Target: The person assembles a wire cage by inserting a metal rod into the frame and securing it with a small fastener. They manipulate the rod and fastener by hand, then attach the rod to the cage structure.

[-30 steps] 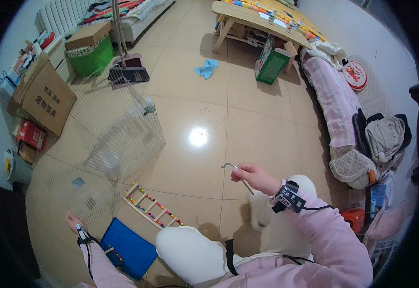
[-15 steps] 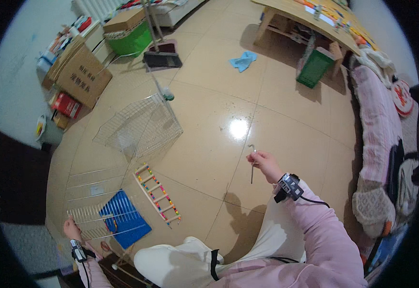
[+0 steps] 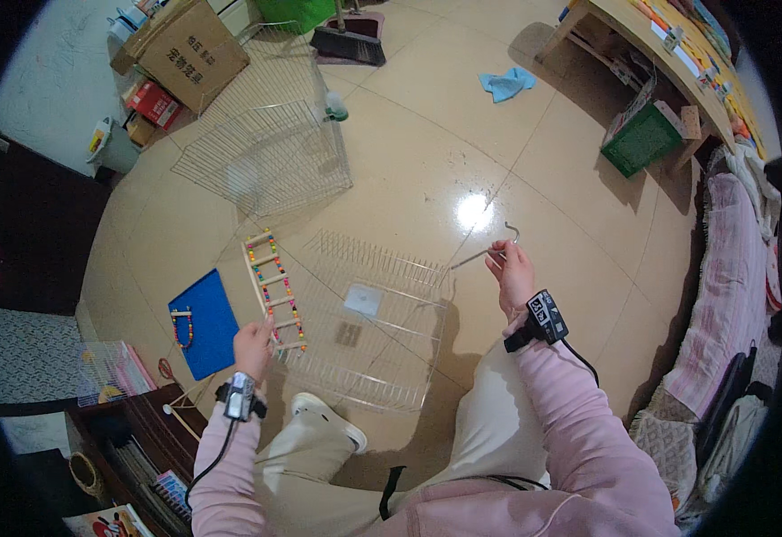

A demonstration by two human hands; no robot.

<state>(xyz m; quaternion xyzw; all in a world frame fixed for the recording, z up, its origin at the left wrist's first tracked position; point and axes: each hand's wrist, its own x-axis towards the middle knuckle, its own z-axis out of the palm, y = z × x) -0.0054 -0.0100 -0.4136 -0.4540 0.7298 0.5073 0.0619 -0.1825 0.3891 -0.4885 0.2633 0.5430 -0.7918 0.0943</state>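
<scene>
My left hand [image 3: 254, 345] grips the edge of a flat wire cage panel [image 3: 368, 318] and holds it above the floor in front of my knees. My right hand [image 3: 512, 273] is closed on a thin metal rod with a hooked end [image 3: 489, 251], held next to the panel's right edge. A small wooden ladder with coloured beads [image 3: 274, 286] lies on the floor just beyond my left hand. A blue board [image 3: 203, 322] lies to its left.
A folded wire cage section [image 3: 270, 148] lies on the tiled floor further off. Cardboard boxes [image 3: 189, 45] stand at the far left, a broom and dustpan [image 3: 350, 40] beyond, a blue cloth [image 3: 507, 85], a green crate [image 3: 641, 139] under a wooden table, a sofa at the right.
My left hand has lifted the wire panel from the left floor area toward the middle, close to my right hand. The view has swung, and the right hand still holds the rod.
</scene>
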